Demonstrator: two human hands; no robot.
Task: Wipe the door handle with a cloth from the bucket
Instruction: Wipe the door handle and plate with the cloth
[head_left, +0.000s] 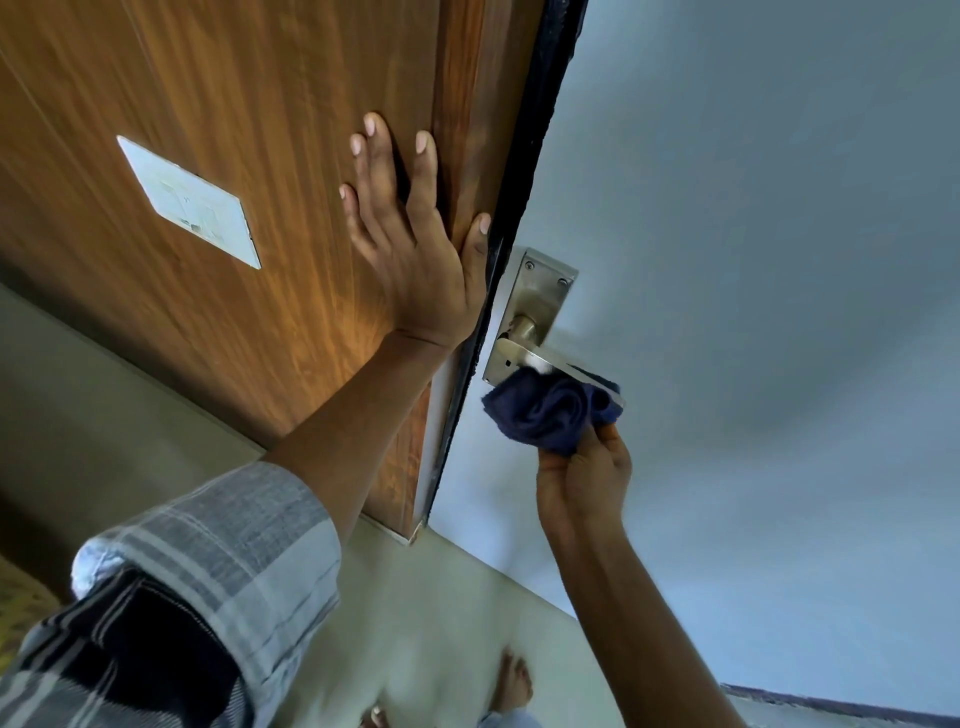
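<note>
A metal lever door handle (511, 358) on a steel backplate (540, 291) sits on the pale blue door face (753, 260). My right hand (582, 478) is shut on a bunched dark blue cloth (550, 410), which is pressed against the lever and covers its outer end. My left hand (415, 244) lies flat with fingers spread on the brown wood panel (234, 104), thumb at the dark door edge (524, 182). No bucket is in view.
A white switch plate (189, 202) is set in the wood panel to the left. Below is a pale floor (441, 623) with my bare feet (514, 680). My left sleeve (208, 582) is checked grey.
</note>
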